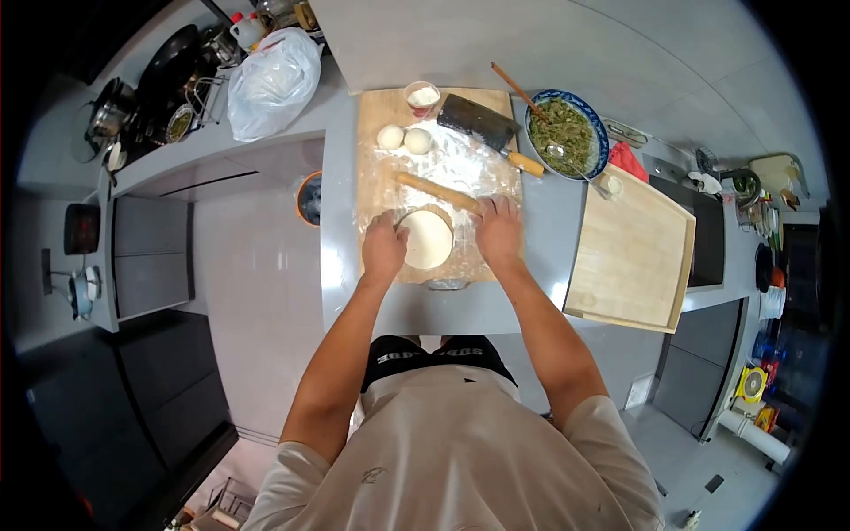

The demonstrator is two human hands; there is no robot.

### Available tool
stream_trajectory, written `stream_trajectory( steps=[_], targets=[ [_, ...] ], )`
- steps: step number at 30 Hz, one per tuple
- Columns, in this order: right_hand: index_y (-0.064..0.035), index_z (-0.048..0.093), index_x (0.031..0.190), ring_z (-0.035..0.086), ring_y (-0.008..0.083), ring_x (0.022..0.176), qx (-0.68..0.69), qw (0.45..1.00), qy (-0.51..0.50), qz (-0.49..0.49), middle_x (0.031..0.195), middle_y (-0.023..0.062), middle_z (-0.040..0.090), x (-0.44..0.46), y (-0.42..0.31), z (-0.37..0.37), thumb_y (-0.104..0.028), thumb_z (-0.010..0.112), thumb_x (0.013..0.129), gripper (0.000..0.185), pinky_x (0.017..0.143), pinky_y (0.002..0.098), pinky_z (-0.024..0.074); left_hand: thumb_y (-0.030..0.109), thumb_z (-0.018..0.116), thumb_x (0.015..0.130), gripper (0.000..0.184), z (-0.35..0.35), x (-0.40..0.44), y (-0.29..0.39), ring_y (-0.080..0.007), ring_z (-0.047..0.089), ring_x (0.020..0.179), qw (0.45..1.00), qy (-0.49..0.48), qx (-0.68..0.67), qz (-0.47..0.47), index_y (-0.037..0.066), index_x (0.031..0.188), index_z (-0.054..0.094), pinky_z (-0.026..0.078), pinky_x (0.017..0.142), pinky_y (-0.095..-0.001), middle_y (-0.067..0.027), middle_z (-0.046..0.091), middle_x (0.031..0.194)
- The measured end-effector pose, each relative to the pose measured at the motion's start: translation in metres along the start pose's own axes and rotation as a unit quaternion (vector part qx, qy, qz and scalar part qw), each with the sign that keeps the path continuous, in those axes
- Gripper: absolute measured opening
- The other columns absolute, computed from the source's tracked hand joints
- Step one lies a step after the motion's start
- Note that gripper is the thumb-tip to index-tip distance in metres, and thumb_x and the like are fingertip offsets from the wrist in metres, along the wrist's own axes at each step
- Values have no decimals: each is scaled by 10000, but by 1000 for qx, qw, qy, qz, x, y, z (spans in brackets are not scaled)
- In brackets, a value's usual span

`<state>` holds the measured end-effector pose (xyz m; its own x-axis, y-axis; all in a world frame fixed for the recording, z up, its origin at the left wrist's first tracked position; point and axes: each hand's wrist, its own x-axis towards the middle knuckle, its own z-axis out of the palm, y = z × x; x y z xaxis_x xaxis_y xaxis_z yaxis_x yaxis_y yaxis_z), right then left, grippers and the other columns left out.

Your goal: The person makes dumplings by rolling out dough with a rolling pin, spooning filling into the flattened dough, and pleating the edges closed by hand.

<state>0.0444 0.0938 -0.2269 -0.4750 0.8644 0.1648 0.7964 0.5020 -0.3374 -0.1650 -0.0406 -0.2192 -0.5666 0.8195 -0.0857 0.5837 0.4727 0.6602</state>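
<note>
A flat round of dough lies on the floured wooden board. My left hand is closed at its left edge, thumb and fingers on the rim. In my right hand is the right end of a rolling pin, which slants across the board just above the dough round. Two dough balls sit at the upper left of the board. Beside them stands a small cup of flour, and a cleaver with a wooden handle lies to their right.
A blue-rimmed bowl of green filling with a spoon and a wooden stick stands right of the board. Farther right is a shallow wooden tray. A white plastic bag sits on the left counter near pans.
</note>
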Motion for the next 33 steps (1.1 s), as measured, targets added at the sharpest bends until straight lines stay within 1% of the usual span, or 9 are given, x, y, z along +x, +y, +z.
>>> stream_trajectory(
  steps=[3,11,13,16,19,23,26,28,33],
  targets=[
    [-102,716,1266,573,367,1233,6,998,56,-36,1295,125,640,-18,-19,-14,-228,755,921,370,1034,503,471,235,860,857,472,-2,13,14,-369,731,995,992,-73,8,-101,-34,1205,690,581,845,-452,-221,743,1098],
    [-42,657,1369,581,406,1276,323,938,-71,102,1396,196,633,-56,-32,-11,-143,765,903,489,1066,504,467,112,773,952,193,-17,1,23,-297,678,797,978,-131,-100,128,18,1107,706,549,754,-388,-136,730,934],
    [-12,680,1334,662,311,1152,262,965,-15,-27,1271,167,703,-43,-33,-12,-153,788,928,443,973,430,525,104,760,965,183,-27,1,30,-252,659,777,972,-136,-118,150,18,1114,697,525,726,-365,-134,717,922],
    [-3,738,1215,659,162,911,435,868,-219,99,1022,83,738,-18,-33,-30,-173,807,954,319,833,330,539,102,788,953,180,-57,3,45,-216,647,746,965,-183,-139,125,8,1082,704,531,705,-348,-99,724,880],
    [-5,765,1115,576,81,789,499,838,-204,83,868,9,699,4,-63,-95,-177,804,978,224,748,272,513,359,720,1035,373,-91,12,50,-227,709,984,938,-256,-222,71,21,1191,717,564,902,-364,-118,765,1133],
    [-8,753,1071,648,108,776,430,881,-187,66,859,62,737,36,-98,-151,-218,859,912,284,738,293,542,846,186,1010,1037,-88,15,64,-322,453,1515,512,-277,-805,-117,39,1606,449,322,1283,-483,-177,472,1645],
    [-10,750,1079,721,221,815,279,957,-70,29,969,131,762,34,-91,-137,-187,835,901,265,759,340,577,819,184,1026,1016,-38,-7,77,-340,421,1535,476,-245,-818,-211,32,1628,410,302,1291,-503,-178,426,1676],
    [-11,745,1102,743,300,874,112,988,102,-33,1088,163,761,25,-78,-140,-135,784,916,226,784,373,593,772,207,1048,966,-7,-17,79,-353,391,1552,301,-281,-898,-153,27,1638,382,265,1309,-513,-184,391,1695],
    [-13,747,1092,716,219,820,235,956,117,131,996,140,754,-9,-12,-158,-138,762,951,190,762,332,574,663,313,1075,853,-7,-13,108,-386,322,1582,248,-250,-927,-132,24,1638,372,223,1329,-515,-196,350,1713]
  ],
)
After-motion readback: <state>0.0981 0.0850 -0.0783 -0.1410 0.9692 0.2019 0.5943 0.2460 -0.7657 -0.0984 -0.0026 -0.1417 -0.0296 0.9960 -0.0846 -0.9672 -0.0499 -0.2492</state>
